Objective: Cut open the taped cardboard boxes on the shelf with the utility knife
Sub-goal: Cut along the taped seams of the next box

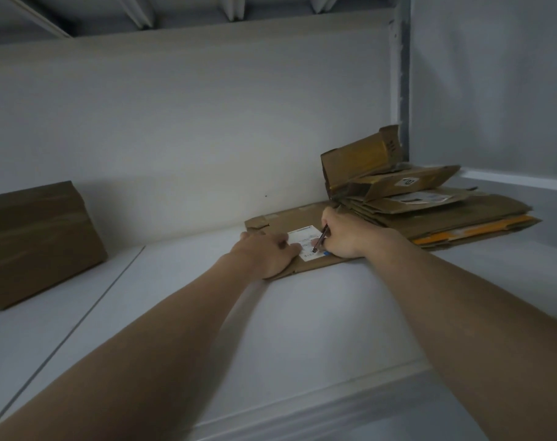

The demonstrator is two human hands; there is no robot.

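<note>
A flattened cardboard box [290, 219] with a white label [306, 238] lies on the white shelf [302, 313], near the back wall. My left hand [264, 253] presses flat on its near left corner. My right hand [347, 235] grips a thin dark utility knife [320, 238], its tip down on the label. A stack of flattened, cut cardboard boxes [430, 198] lies just to the right, touching my right hand. A closed brown cardboard box [38, 240] stands at the far left of the shelf.
The shelf's white back wall [207, 138] rises right behind the boxes. A grey upright post [401, 90] stands at the back right corner. Above is the ribbed underside of the upper shelf [191, 11]. The shelf's front edge [302, 418] runs below my arms.
</note>
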